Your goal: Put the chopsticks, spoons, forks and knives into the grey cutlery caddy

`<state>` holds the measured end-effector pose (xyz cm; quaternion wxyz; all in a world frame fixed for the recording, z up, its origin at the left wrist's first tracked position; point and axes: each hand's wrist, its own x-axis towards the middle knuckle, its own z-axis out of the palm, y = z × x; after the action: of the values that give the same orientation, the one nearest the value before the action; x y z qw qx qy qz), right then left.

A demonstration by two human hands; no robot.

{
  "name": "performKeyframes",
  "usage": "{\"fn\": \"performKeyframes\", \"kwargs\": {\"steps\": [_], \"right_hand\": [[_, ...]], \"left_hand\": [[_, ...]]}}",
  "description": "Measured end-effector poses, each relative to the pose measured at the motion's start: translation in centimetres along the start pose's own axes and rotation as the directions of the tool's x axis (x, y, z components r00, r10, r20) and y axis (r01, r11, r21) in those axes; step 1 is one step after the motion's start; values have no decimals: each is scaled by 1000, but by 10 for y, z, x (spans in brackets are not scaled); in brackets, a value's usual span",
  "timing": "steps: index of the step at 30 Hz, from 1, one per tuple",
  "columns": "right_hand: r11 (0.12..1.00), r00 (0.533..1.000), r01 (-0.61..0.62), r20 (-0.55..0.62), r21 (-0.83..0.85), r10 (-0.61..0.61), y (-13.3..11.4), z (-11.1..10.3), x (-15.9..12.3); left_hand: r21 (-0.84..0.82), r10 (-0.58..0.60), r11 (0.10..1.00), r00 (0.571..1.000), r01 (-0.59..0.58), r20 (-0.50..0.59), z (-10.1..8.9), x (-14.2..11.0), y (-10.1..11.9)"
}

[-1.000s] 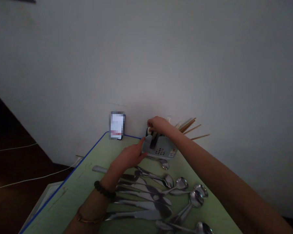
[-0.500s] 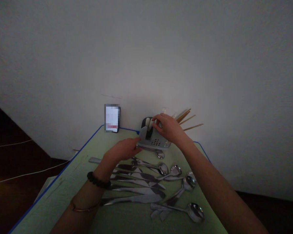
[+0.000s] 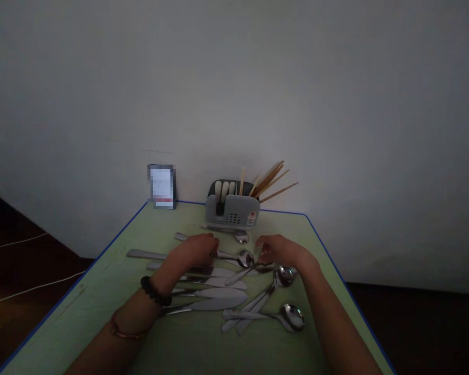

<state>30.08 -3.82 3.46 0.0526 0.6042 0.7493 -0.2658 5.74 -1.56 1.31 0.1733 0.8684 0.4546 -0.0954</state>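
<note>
My left hand (image 3: 197, 250) is low over the metal cutlery with its fingers bent together. Its fingertips are by the handle of a spoon (image 3: 245, 258); what they hold, if anything, is hidden. On the right, my right hand (image 3: 283, 251) has curled fingers with a gap between thumb and forefinger, over a spoon bowl (image 3: 264, 267) partly covered by the hand. Several table knives (image 3: 222, 299) lie side by side below my left hand. Behind both hands stands a grey cutlery holder (image 3: 238, 212) with white-handled utensils (image 3: 225, 190) and wooden chopsticks (image 3: 271, 179).
A phone (image 3: 163, 186) leans upright against the wall at the table's back left. More spoons lie at the right, one (image 3: 292, 316) nearest me. Another spoon (image 3: 241, 237) lies just in front of the holder. The green table (image 3: 101, 291) has a blue edge.
My right hand has left the white handles in the holder and come down over the spoons. My left hand has let go of the holder's side. The view has shifted slightly.
</note>
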Motion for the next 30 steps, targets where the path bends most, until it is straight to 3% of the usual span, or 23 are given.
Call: {"fn": "performKeyframes", "kwargs": {"steps": [10, 15, 20, 25, 30], "right_hand": [[999, 998, -16, -64, -47, 13, 4, 4, 4], [998, 998, 58, 11, 9, -58, 4, 10, 9], [980, 982, 170, 59, 107, -177, 10, 1, 5], [907, 943, 331, -65, 261, -326, 6, -15, -6], [897, 926, 333, -279, 292, -253, 5, -19, -8]], "left_hand": [[-15, -37, 999, 999, 37, -10, -3, -1, -5], [-38, -7, 999, 999, 6, -42, -3, -2, -4], [-139, 72, 987, 997, -76, -34, -7, -7, 6], [-239, 133, 961, 990, -139, -43, -13, -8, 9], [-287, 160, 941, 983, -179, -87, -25, -12, 8]]}}
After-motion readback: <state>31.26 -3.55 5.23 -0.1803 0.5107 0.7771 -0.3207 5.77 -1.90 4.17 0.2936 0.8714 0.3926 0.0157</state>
